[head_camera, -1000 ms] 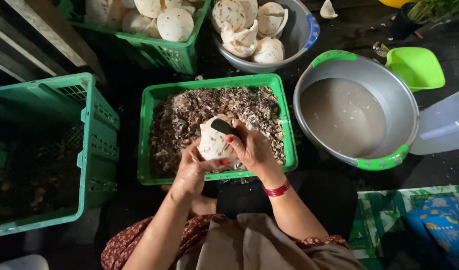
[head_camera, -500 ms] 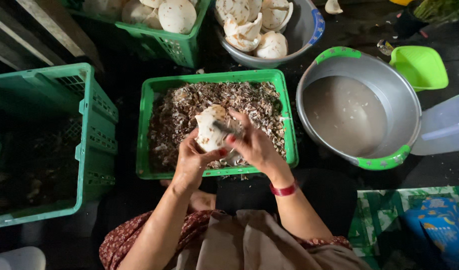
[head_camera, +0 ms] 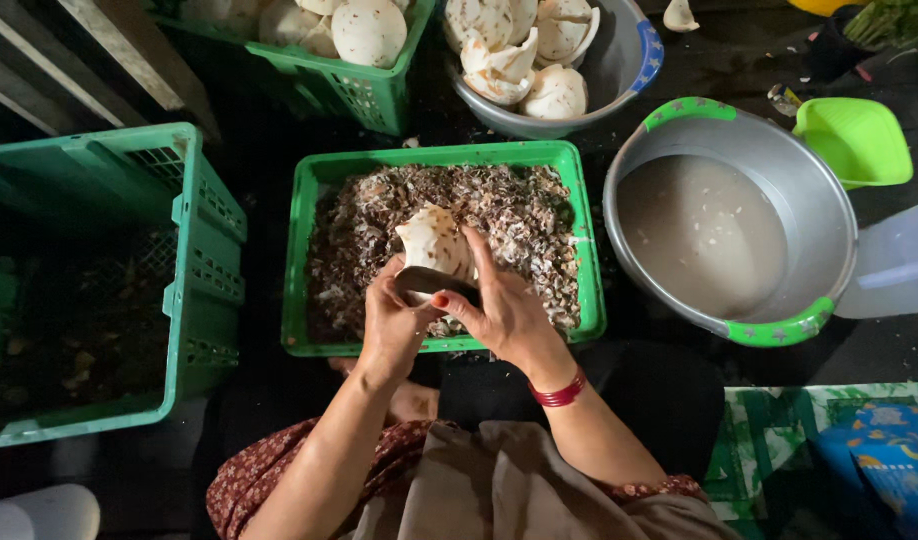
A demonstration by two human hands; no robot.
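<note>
Since the earlier frame, both hands have shifted slightly right and the coconut piece [head_camera: 435, 243] has been turned, so that its pale rounded side now points up and away from the person, with the dark-handled peeling tool [head_camera: 434, 284] now lying beneath it rather than across its face.

Left hand [head_camera: 391, 322]: fingers curled together around the lower left of the coconut piece, gripping it from below. Right hand [head_camera: 503, 312]: fingers closed on the peeling tool, forefinger extended up along the right flank of the coconut piece, thumb with red nail pressed on the tool. A red bangle [head_camera: 559, 392] sits on the right wrist.

Location of the coconut piece: held in the air above the middle of the green crate [head_camera: 589, 300], which is filled with brown parings [head_camera: 524, 215].

Surroundings: a metal basin [head_camera: 824, 215] with green handles stands just right of the crate and contains cloudy liquid. A second metal bowl [head_camera: 619, 70] beyond the crate holds peeled white coconut pieces. Another green basket [head_camera: 374, 95] at upper left holds whole pale coconuts. A taller green crate [head_camera: 194, 250] stands to the left, its contents dark and indistinct. A lime-green scoop [head_camera: 857, 140] lies at far right.
</note>
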